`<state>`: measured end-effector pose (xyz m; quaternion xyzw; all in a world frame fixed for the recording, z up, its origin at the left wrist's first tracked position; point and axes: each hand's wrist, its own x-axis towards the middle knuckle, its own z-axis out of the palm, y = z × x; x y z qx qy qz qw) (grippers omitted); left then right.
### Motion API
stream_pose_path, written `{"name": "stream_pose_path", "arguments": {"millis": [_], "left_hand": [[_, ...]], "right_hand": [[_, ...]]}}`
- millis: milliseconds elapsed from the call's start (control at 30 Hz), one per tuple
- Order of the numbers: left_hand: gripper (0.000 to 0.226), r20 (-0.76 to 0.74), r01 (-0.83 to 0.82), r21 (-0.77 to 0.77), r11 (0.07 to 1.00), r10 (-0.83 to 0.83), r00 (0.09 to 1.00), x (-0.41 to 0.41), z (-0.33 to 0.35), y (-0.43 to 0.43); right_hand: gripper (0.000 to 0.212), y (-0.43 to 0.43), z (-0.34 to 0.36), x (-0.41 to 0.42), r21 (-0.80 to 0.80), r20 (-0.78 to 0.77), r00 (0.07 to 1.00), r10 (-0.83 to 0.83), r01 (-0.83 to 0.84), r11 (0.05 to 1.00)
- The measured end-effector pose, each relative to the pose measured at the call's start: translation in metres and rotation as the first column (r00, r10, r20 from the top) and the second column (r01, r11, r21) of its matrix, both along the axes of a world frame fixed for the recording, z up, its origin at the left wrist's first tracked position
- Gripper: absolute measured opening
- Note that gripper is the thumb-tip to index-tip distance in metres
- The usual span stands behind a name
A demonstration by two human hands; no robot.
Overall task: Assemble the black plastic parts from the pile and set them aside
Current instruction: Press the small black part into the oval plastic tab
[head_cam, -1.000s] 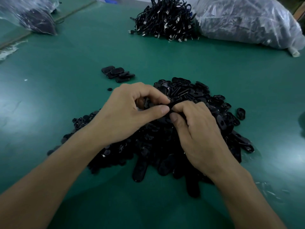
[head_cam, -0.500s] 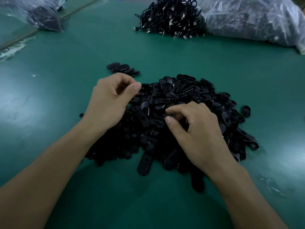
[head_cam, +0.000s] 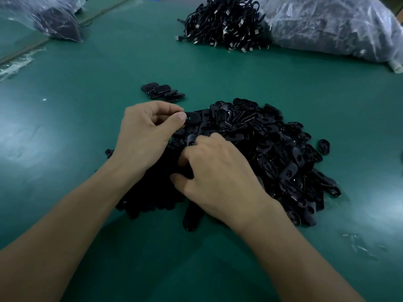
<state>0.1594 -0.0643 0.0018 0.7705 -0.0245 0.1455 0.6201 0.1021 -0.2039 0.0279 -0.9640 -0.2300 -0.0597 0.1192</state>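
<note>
A big pile of black plastic parts [head_cam: 272, 149] lies in the middle of the green table [head_cam: 239, 73]. My left hand [head_cam: 148, 134] is at the pile's left edge and pinches one oval black part [head_cam: 193, 117] between thumb and fingers. My right hand [head_cam: 220, 177] lies on the pile's near left side with its fingers curled down among the parts; what they hold is hidden. A small group of finished parts [head_cam: 162, 91] sits apart, just beyond my left hand.
A heap of black USB cables [head_cam: 222, 22] lies at the back. Beside it on the right is a large clear plastic bag [head_cam: 331, 25], and another bag [head_cam: 50, 20] is at the back left. One loose part [head_cam: 324, 146] lies right of the pile.
My hands separated after working together on a part. My left hand moved left and now holds an oval part out; my right hand dropped onto the pile and shifted left.
</note>
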Motion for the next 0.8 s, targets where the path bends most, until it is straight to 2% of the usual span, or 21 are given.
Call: {"name": "stream_pose_path", "arguments": {"millis": [167, 333, 500, 733, 800], "left_hand": [[0.014, 0.017, 0.007, -0.005, 1.0, -0.006, 1.0, -0.0014, 0.0008, -0.0026], [0.008, 0.023, 0.009, 0.002, 1.0, -0.009, 1.0, -0.002, -0.001, -0.0034], [0.015, 0.034, 0.014, -0.008, 1.0, -0.014, 0.999, -0.0014, 0.0001, -0.0032], [0.018, 0.04, 0.023, 0.029, 0.999, -0.024, 0.999, -0.0032, 0.0019, -0.0044], [0.017, 0.033, 0.023, 0.03, 0.999, -0.024, 0.999, -0.0041, 0.0022, -0.0045]], "right_hand": [[0.014, 0.0038, -0.0023, -0.0021, -0.009, 0.014, 1.0, 0.01, -0.01, 1.0], [0.014, 0.0047, -0.0042, -0.0032, -0.014, 0.024, 1.0, 0.007, -0.006, 1.0], [0.006, 0.0074, -0.0032, -0.0031, -0.03, 0.025, 1.0, 0.013, -0.012, 0.999], [0.008, 0.0107, -0.0012, -0.0038, -0.062, 0.014, 0.999, 0.032, -0.031, 0.998], [0.018, 0.0112, -0.0017, -0.0039, -0.063, 0.018, 0.999, 0.031, -0.03, 0.998]]}}
